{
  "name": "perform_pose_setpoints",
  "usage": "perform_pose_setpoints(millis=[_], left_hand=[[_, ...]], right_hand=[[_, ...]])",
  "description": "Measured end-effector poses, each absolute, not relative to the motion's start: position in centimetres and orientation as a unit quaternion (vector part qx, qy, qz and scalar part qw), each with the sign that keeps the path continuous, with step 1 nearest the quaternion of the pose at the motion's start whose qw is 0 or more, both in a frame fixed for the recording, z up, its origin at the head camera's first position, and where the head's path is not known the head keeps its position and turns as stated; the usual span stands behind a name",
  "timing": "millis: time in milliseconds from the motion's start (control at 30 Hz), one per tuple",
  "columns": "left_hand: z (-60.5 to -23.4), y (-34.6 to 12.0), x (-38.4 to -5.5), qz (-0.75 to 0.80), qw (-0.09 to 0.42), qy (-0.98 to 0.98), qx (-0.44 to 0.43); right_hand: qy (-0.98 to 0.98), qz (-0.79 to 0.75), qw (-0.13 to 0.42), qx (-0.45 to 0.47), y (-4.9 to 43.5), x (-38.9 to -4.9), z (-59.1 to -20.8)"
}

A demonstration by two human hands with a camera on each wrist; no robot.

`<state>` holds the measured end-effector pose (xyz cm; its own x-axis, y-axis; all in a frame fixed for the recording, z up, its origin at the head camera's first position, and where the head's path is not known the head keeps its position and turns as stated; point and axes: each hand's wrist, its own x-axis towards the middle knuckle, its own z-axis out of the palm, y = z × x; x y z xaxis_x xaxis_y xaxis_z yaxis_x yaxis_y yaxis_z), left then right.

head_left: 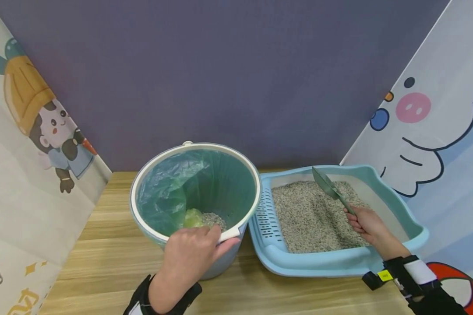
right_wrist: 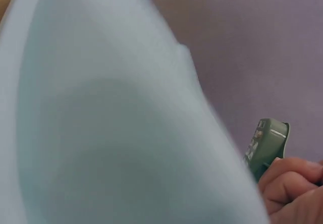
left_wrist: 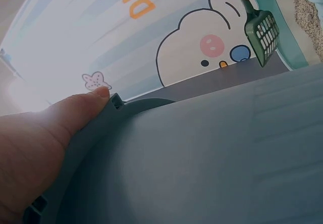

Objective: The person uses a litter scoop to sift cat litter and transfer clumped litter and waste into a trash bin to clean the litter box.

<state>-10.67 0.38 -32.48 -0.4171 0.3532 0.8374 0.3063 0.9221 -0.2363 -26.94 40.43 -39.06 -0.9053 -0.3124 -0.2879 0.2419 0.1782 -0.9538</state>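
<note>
My left hand (head_left: 193, 249) grips the near rim of a trash bin (head_left: 135, 205), thumb along the pale rim clip. A green bag (head_left: 163, 186) lines the bin; a yellow-green lump (head_left: 193, 218) and some grey grains (head_left: 213, 220) lie at its bottom. In the left wrist view, the bin's outer wall (left_wrist: 212, 158) fills the lower part. My right hand (head_left: 372, 227) holds a dark green litter scoop (head_left: 326, 183) by its handle above the litter box (head_left: 319, 267). The slotted scoop head (left_wrist: 265, 37) shows in the left wrist view, tilted, with light showing through its slots.
Grey-beige litter (head_left: 307, 214) covers the blue box's floor, with a furrow near its middle. Bin and box stand side by side on a wood-grain table (head_left: 90, 258). A dark purple-grey panel (head_left: 220, 78) rises behind, with cartoon-printed sheets (head_left: 449, 144) at both sides.
</note>
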Motion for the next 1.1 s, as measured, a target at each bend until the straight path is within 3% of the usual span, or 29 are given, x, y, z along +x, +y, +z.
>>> perform_pose_setpoints(millis=[233, 333, 633, 767, 900, 1100], left_hand=[[-32.5, 0.3, -10.7, 0.022, 0.502, -0.842, -0.197], [-32.5, 0.4, -10.7, 0.022, 0.502, -0.842, -0.196], [-32.5, 0.4, -10.7, 0.021, 0.501, -0.843, -0.195], [-32.6, 0.4, -10.7, 0.022, 0.5, -0.843, -0.196], [-32.8, 0.4, -10.8, 0.025, 0.5, -0.843, -0.197], [-32.8, 0.3, -10.8, 0.031, 0.497, -0.846, -0.191]], right_hand=[[0.857, -0.508, 0.088, 0.009, 38.3, -26.8, -37.8], [0.875, -0.481, 0.059, -0.004, 36.6, -26.5, -35.8], [0.871, -0.471, 0.096, -0.098, 29.2, -26.2, -27.5], [0.881, -0.445, 0.071, -0.146, 25.9, -26.2, -25.6], [0.908, -0.337, -0.043, -0.246, 23.3, -25.8, -25.7], [0.806, -0.079, -0.37, -0.455, 21.0, -25.3, -27.9]])
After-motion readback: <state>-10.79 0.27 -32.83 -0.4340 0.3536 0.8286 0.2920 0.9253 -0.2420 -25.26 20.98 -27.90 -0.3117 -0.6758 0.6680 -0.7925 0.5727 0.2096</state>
